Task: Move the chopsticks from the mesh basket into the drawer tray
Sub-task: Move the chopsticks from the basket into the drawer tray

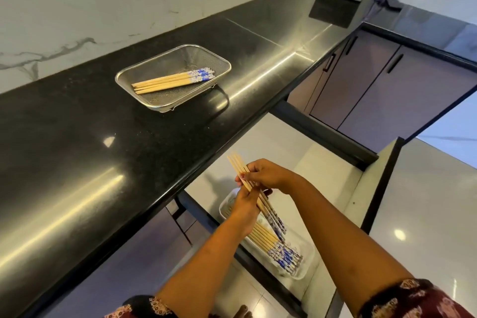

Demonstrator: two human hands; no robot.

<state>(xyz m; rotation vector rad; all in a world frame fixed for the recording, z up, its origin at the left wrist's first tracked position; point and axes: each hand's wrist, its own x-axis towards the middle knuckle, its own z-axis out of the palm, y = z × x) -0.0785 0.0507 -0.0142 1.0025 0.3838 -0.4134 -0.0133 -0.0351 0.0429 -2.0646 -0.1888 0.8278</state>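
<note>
Head view: we see both hands over the open drawer (356, 188), gripping one bundle of chopsticks (238, 166). Right hand (268, 174) wraps it near the plain tips, left hand (244, 205) clasps it lower. More chopsticks lie in the tray (307, 255) below. A few remain in the basket (154, 104) on the counter (77, 137).
</note>
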